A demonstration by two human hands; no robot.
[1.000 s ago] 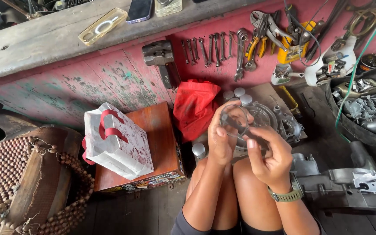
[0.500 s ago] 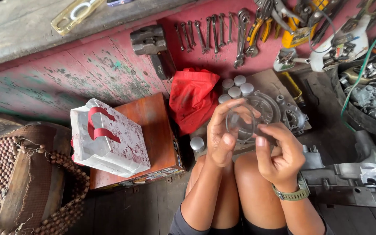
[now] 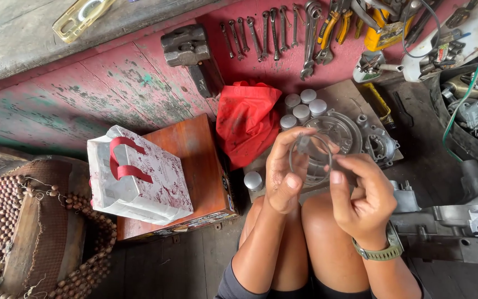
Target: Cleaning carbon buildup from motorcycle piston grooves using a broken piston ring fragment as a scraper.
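ring (image 3: 310, 160): held up w/ both hands, off the engine cover (image 3: 355, 135)
left hand (image 3: 283, 174): fingers pinch ring
right hand (image 3: 363, 194): fingers pinch ring
left: ring not yet seated anywhere

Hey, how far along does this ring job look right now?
Done: an engine cover lies off on the floor, spanners are laid out. In hand: left hand and right hand hold a thin ring over the knees. Left: the ring is not fitted to anything yet.

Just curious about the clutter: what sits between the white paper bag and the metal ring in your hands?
In the head view, a red cloth and a small silver cap lie between the bag and ring.
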